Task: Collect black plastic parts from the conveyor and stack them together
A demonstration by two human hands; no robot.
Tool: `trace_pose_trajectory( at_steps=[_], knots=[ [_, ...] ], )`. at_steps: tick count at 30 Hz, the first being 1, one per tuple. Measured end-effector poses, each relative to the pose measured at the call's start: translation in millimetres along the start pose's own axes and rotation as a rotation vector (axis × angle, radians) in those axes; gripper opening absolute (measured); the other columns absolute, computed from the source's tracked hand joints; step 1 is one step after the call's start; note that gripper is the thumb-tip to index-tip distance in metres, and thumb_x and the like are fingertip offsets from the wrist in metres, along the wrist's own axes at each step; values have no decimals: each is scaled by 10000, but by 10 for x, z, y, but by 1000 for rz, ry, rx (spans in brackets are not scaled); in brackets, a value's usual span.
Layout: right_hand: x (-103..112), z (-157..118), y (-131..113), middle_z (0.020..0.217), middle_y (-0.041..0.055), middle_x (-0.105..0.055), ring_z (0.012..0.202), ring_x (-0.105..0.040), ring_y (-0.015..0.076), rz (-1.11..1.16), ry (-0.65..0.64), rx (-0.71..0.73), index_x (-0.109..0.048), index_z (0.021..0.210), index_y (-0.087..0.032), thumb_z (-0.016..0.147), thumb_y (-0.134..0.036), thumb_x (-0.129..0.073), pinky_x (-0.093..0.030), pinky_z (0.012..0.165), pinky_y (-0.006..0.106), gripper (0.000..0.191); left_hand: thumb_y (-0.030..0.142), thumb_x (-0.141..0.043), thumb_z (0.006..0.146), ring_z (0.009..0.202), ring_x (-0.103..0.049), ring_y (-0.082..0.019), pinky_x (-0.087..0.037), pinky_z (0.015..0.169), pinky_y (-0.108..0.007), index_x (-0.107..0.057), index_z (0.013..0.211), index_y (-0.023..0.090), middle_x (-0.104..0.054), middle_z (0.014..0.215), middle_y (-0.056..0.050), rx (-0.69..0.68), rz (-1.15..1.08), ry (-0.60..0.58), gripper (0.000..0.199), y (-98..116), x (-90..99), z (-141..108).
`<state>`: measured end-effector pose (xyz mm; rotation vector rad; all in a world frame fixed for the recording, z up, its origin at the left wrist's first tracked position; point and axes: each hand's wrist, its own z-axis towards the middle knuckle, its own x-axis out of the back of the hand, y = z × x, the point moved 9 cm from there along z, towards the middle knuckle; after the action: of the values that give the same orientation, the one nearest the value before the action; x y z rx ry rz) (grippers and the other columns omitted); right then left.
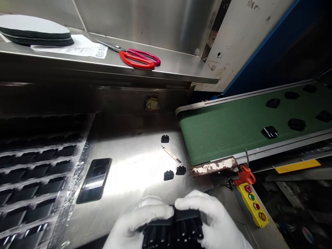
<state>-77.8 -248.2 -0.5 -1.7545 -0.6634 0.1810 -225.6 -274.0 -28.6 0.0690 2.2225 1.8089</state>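
Note:
Both my hands wear white gloves and meet at the bottom centre over the steel table [129,166]. My left hand [137,221] and my right hand [210,221] together grip a bunch of black plastic parts [173,231] lined up side by side. Three more small black parts lie loose on the table beyond my hands: one [165,138] far back, two [168,175] [181,169] closer. A thin blade [171,154] lies between them.
A clear tray [38,180] with rows of black parts fills the left. A phone [94,180] lies beside it. A green conveyor belt [233,128] at right carries several black parts. Red scissors [138,58] rest on the upper shelf. A yellow button box [252,204] hangs below the belt.

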Motion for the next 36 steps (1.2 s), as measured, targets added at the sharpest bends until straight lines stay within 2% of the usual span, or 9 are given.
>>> trace_pose_trajectory(
  at_steps=[2,4,8,13,17,23,29,32,36],
  knots=[
    [-7,1,-145,889,27,-697,838,-655,191,-22,4,172,-710,1094,-285,798,-177,-675,-514,812,344,317,182,-662,850,850,-661,-236,-571,778,-362,-697,1105,401,-708,904,-5,-178,57,-21,338,161,-19,-4],
    [-4,-22,-211,870,31,-692,801,-651,185,-68,24,289,-678,1159,-282,810,-185,-682,-511,763,332,363,120,-670,833,845,-656,-223,-566,767,-344,-613,1213,448,-692,914,0,-307,169,11,506,280,-6,-22],
    [2,-86,-182,922,18,-679,808,-638,185,-97,67,375,-578,1282,-343,825,-185,-681,-502,747,327,495,21,-687,788,853,-654,-216,-563,772,-327,-446,1360,464,-684,926,-3,-428,368,92,763,407,27,-61],
    [-55,-149,-232,935,21,-671,782,-613,187,-147,55,460,-455,1371,-405,835,-211,-694,-489,719,339,619,-7,-764,677,925,-656,-268,-559,832,-366,-453,1392,406,-723,998,-30,-603,433,177,883,554,80,-165],
    [-69,-158,-283,911,23,-652,770,-612,186,-127,55,500,-448,1377,-391,820,-149,-694,-498,712,343,656,-36,-766,635,853,-656,-265,-551,804,-385,-479,1400,335,-735,961,-50,-705,429,213,897,587,86,-216],
    [-123,-193,-377,914,46,-640,785,-606,177,-132,71,637,-400,1422,-259,837,-132,-629,-501,718,336,640,5,-611,785,864,-617,-220,-547,797,-387,-412,1426,152,-679,928,-69,-890,446,191,687,620,23,-289],
    [-128,-212,-452,933,33,-667,819,-627,165,-162,116,619,-395,1423,-253,864,-221,-640,-504,771,310,612,85,-627,826,849,-588,-215,-563,756,-379,-399,1425,142,-665,964,-95,-873,509,217,644,610,41,-308],
    [-138,-218,-461,930,36,-658,824,-629,163,-185,94,640,-386,1429,-246,874,-249,-635,-505,755,299,609,67,-616,816,882,-591,-231,-560,736,-391,-392,1430,150,-647,987,-107,-904,499,208,658,622,18,-320],
    [-122,-183,-416,887,40,-639,771,-609,160,-218,98,670,-390,1428,-233,861,-224,-641,-502,714,299,620,-24,-640,759,848,-614,-219,-552,757,-378,-440,1393,205,-656,872,-53,-892,506,176,703,628,-8,-272]
  ],
)
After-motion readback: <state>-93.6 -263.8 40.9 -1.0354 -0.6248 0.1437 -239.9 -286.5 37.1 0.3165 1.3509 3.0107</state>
